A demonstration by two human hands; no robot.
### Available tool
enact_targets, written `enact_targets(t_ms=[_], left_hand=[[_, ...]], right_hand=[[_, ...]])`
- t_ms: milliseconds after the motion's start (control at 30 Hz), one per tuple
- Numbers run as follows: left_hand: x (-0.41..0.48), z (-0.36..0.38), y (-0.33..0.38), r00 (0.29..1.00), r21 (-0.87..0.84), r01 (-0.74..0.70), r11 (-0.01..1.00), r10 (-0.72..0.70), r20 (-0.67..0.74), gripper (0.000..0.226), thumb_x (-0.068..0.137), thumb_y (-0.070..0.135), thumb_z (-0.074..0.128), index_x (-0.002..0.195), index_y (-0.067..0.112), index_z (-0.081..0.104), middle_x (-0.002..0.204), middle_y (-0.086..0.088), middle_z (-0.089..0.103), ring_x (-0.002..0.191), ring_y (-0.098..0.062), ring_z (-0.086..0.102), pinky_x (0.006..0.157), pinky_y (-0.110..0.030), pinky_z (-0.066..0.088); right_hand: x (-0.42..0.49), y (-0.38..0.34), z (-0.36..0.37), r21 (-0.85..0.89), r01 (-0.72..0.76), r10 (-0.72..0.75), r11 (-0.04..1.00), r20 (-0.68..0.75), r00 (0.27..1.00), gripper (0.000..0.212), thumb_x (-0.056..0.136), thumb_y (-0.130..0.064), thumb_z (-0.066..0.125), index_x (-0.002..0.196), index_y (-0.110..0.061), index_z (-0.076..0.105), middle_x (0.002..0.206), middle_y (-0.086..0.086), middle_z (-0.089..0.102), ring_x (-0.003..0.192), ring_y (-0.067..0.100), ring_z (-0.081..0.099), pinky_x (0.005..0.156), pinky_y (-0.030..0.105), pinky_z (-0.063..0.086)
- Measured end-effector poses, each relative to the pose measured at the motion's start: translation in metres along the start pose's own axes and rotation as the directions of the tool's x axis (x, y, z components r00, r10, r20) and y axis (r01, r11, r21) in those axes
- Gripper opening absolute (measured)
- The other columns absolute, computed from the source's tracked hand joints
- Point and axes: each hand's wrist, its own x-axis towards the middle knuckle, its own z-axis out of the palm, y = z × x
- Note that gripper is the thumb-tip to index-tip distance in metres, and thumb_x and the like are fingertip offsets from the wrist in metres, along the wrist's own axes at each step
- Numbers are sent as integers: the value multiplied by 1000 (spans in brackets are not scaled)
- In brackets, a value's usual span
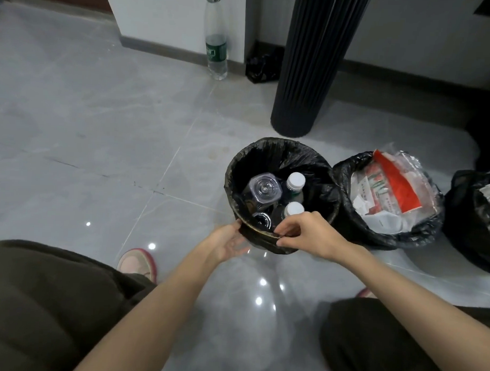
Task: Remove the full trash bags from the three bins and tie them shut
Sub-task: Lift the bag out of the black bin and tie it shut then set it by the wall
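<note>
Three round bins lined with black trash bags stand in a row on the grey tiled floor. The left bin (283, 156) holds plastic bottles (295, 184) and a clear jar. The middle bin (347, 172) is stuffed with red and white plastic wrappers (391, 187). The right bin (465, 193) is cut off by the frame edge. My left hand (228, 241) rests with relaxed fingers against the near left side of the left bin. My right hand (309, 232) pinches the black bag's edge at that bin's near rim.
A black ribbed column (312, 62) rises just behind the bins. A tall clear bottle (215, 40) and a crumpled black bag (263, 65) sit by the far wall. My knees and pink shoe (140, 260) are close below.
</note>
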Motion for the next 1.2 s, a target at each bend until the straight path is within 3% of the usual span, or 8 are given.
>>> enact_targets(t_ms=[167,433,600,733,833,967,1067,1200], left_hand=[[-8,-10,11,991,-96,-126,987,120,-63,13,98,10,43,85,9,48,83,-7,62,77,-17,61,91,-37,48],[-59,-19,29,916,130,-381,916,392,-80,14,97,15,47,84,17,43,80,-7,63,69,-16,62,59,-23,56],[-90,-20,35,905,177,-420,890,425,7,8,96,12,48,89,15,45,78,-8,63,62,-15,65,66,-27,58],[-106,-14,41,912,6,-408,913,408,34,15,95,6,47,83,14,44,68,-8,62,54,-14,59,50,-18,55],[-112,-8,45,907,-12,-419,908,419,47,14,94,5,49,84,14,45,66,-6,59,37,-5,52,44,-13,50],[-114,-8,42,881,110,-472,875,471,37,11,94,9,52,87,15,47,82,-5,55,40,-5,53,50,-17,53],[-113,-7,39,863,97,-504,859,505,6,9,93,9,52,88,14,49,85,-5,55,49,-10,55,53,-18,54],[-110,-6,40,846,114,-525,843,532,-34,4,94,9,51,95,11,48,87,-6,53,61,-14,54,54,-17,55]], right_hand=[[-6,6,14,-116,-13,1,993,-109,994,22,80,-19,73,102,-22,73,98,-8,73,92,5,65,87,23,51],[-18,-15,37,-110,34,-47,993,-119,992,26,86,-19,65,111,-26,70,103,-4,73,98,14,66,87,31,51],[-30,-37,45,-136,137,-164,981,-207,964,35,84,-9,55,116,-19,61,103,-6,64,102,15,52,85,25,42],[-45,-59,51,-247,138,-209,959,-286,935,28,81,-31,57,104,-17,53,84,-9,43,96,16,42,88,27,32],[-49,-53,55,-376,88,-194,922,-255,947,24,88,-39,53,99,-17,50,88,-3,54,96,18,47,92,30,32],[-58,-32,38,-431,-40,-128,902,-354,926,18,85,-19,52,103,-16,50,93,3,64,90,25,58,87,32,35],[-67,-18,14,-528,-137,-123,838,-427,896,16,79,-11,55,94,-14,53,83,2,65,76,28,62,71,34,36],[-74,-9,0,-594,-118,-298,796,-554,777,9,67,-11,62,75,-15,60,66,-1,56,55,21,57,47,27,39]])
